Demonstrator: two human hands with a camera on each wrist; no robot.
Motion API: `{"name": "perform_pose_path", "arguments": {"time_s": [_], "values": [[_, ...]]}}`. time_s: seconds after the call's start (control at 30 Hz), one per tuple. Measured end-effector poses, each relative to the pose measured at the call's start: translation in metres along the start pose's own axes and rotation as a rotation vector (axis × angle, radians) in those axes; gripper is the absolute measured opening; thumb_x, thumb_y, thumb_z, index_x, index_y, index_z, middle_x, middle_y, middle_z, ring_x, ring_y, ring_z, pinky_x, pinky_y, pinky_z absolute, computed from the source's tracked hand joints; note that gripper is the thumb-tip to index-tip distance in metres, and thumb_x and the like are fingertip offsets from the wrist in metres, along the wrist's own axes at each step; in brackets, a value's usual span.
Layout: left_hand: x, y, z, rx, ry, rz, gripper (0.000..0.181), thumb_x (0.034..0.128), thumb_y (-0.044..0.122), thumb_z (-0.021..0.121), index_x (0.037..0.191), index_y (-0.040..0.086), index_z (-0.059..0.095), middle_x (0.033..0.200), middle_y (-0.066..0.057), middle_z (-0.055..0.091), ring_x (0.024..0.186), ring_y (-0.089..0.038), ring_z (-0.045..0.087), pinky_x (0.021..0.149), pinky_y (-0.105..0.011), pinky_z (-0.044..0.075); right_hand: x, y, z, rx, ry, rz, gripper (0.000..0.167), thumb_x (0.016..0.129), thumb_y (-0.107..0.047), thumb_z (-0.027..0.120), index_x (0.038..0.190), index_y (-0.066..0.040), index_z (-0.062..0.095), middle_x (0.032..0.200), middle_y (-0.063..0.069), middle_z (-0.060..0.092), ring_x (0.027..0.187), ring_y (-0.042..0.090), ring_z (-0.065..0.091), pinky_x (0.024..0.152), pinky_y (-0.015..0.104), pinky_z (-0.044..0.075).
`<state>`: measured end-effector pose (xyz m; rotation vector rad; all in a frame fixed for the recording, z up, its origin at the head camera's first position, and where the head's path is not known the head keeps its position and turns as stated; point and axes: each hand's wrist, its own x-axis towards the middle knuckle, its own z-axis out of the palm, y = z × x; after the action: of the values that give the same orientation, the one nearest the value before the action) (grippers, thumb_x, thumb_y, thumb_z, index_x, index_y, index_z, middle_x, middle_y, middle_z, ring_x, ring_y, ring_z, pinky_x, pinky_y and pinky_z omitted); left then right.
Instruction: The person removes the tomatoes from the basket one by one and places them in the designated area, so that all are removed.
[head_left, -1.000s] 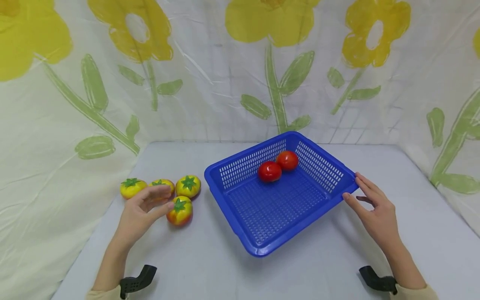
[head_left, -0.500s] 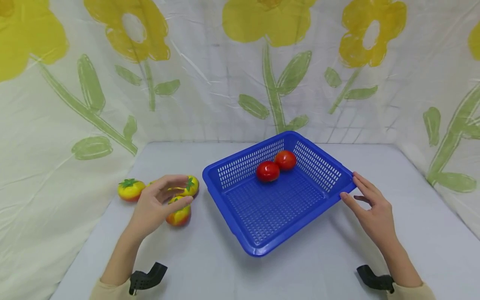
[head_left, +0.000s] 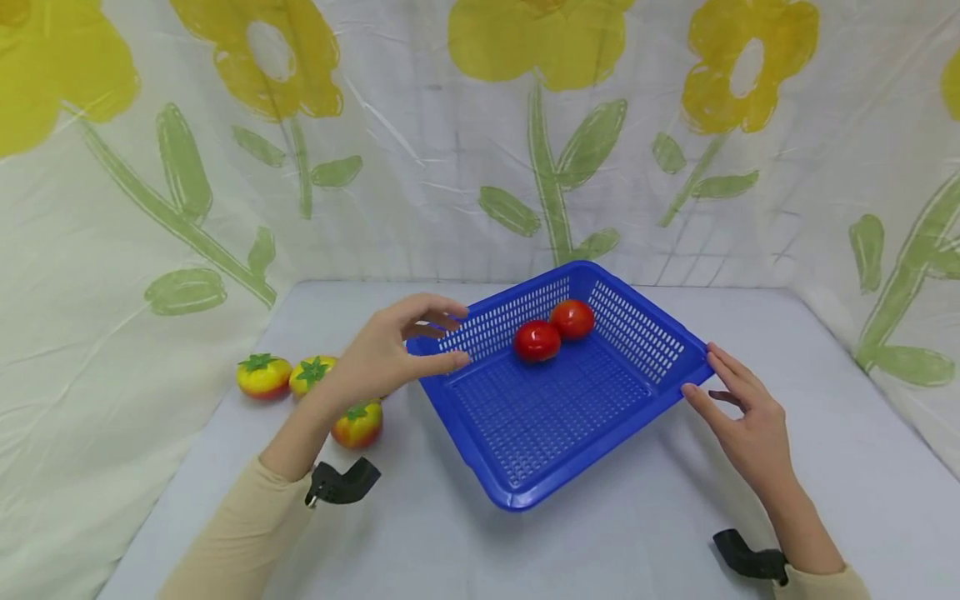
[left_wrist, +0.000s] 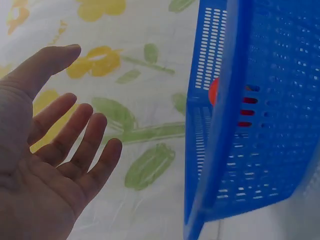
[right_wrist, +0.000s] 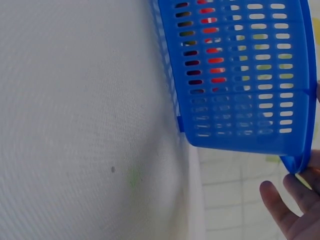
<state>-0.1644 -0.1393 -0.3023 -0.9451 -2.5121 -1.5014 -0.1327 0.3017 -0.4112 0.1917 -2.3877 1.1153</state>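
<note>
At the left of the table [head_left: 600,542], 3 yellow-and-red fruits [head_left: 262,377] with green, star-shaped tops show plainly. Next comes the left hand [head_left: 384,350], near the left corner of the blue basket [head_left: 551,417] — thumb and fingers wide apart, holding nothing, clear of the rim in the left wrist view. The basket sits askew mid-table, with 2 red tomatoes [head_left: 537,341] side by side toward its far corner. Rightmost, the right hand [head_left: 750,425] pinches the rim's right corner — a narrow grip.
</note>
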Motion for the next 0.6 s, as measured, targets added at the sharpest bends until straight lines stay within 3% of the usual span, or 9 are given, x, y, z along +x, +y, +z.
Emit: {"name": "perform_pose_path", "arguments": {"time_s": [0.27,0.6], "values": [[0.058,0.014,0.014,0.007,-0.177,0.011,0.052,0.0837,0.034,0.08,0.129,0.018,0.061,0.125,0.008,0.061,0.112,-0.012,0.058,0.092,-0.032,0.051,0.0,0.0,0.0,-0.005,0.002,0.0,0.063,0.088,-0.016,0.077,0.145,-0.011,0.05,0.149,0.0,0.045,0.13,-0.001,0.041,0.084,0.004,0.039],[0.115,0.004,0.045,-0.053,-0.325,-0.064,0.054,0.0801,0.037,0.082,0.128,0.02,0.064,0.122,0.01,0.062,0.11,-0.01,0.06,0.088,-0.028,0.052,-0.001,0.0,0.0,-0.013,0.005,0.006,0.063,0.088,-0.017,0.077,0.145,-0.012,0.05,0.149,-0.002,0.045,0.129,-0.002,0.04,0.084,0.004,0.039]]}}
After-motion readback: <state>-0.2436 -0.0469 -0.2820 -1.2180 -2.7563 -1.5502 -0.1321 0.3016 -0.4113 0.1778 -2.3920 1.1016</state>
